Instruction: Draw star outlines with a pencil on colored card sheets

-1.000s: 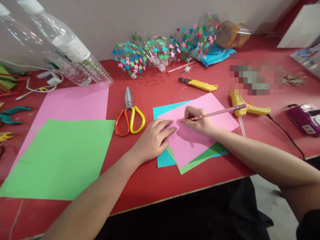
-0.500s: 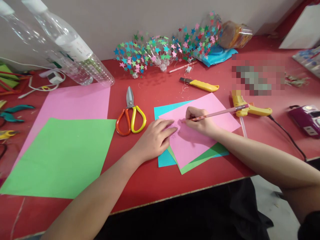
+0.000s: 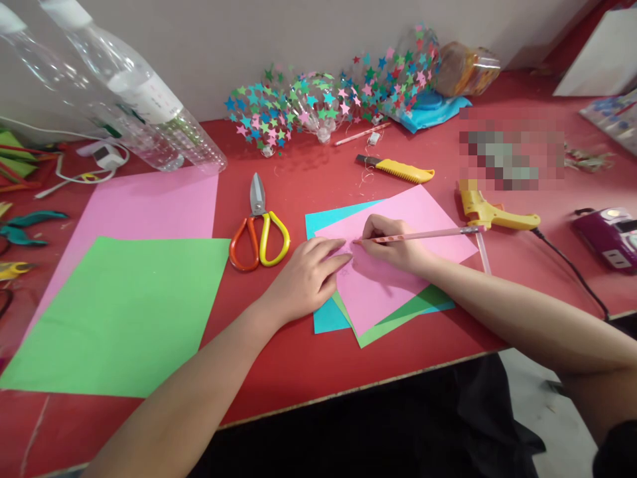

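Note:
A pink pencil (image 3: 423,234) is gripped in my right hand (image 3: 393,242), its tip on a pink sheet of paper (image 3: 393,282). Small pencil outlines, one like a star, show near the tip. My left hand (image 3: 316,272) lies with fingers stretched over the sheet's left edge. Beneath the pink sheet are a green sheet (image 3: 368,337) and a blue sheet (image 3: 328,317), turned at different angles. Left of my left hand lie scissors (image 3: 259,226) with one red and one yellow handle, blades together.
Large green paper (image 3: 124,312) overlaps pink paper (image 3: 159,206) at left. Plastic bottles (image 3: 144,93) lean behind. Star-covered clear pieces (image 3: 323,99) line the wall. A yellow cutter (image 3: 398,169), a glue gun (image 3: 497,216) and a purple power socket box (image 3: 610,239) lie right.
My right hand has shifted slightly left, and the pencil's back end has dropped lower and to the left. The left hand stays in place on the paper.

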Motion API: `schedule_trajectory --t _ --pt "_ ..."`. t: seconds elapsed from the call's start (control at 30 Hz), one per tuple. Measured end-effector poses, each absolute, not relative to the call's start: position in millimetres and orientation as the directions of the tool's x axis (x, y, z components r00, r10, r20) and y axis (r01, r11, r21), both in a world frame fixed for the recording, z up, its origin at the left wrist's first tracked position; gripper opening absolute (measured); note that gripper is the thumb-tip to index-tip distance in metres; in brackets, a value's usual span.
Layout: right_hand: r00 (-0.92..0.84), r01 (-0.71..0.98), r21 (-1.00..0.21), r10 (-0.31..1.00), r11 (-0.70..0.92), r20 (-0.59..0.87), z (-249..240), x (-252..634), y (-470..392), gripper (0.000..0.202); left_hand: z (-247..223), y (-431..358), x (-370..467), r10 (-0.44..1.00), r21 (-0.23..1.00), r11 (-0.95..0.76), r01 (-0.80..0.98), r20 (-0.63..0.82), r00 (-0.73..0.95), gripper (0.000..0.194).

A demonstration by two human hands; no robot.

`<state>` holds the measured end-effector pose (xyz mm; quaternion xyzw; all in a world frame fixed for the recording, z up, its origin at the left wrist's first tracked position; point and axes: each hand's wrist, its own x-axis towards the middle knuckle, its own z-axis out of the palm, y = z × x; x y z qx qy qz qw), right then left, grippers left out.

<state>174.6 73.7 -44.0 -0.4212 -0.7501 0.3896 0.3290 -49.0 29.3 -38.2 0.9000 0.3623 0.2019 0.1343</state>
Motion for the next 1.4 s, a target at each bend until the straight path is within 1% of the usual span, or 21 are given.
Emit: schedule_trajectory --t 0.23,0.53,0.7,0.9,1.4 --pt "-0.439 0.393 -0.861 0.889 0.324 0.134 -45.0 174.6 73.5 0.011 -38.5 29.3 -48.7 0.713 0.405 -0.693 0.596 0.264 0.65 0.036" --pt "-0.45 0.409 -0.857 0.886 0.314 0.109 -40.4 174.3 72.8 0.01 -39.1 29.7 -48.8 0.697 0.367 -0.714 0.597 0.283 0.659 0.033" --pt "-0.392 0.389 -0.867 0.907 0.313 0.151 -43.8 172.0 72.7 0.015 -38.7 29.6 -49.3 0.695 0.363 -0.716 0.597 0.284 0.661 0.033" --pt "-0.343 0.392 -0.86 0.92 0.325 0.191 -44.0 170.9 72.2 0.017 -40.1 29.8 -49.7 0.689 0.358 -0.722 0.592 0.295 0.662 0.035" --pt "-0.279 0.408 -0.871 0.945 0.275 0.168 -44.0 172.3 73.3 0.019 -40.5 29.6 -49.6 0.691 0.359 -0.72 0.593 0.294 0.661 0.036"
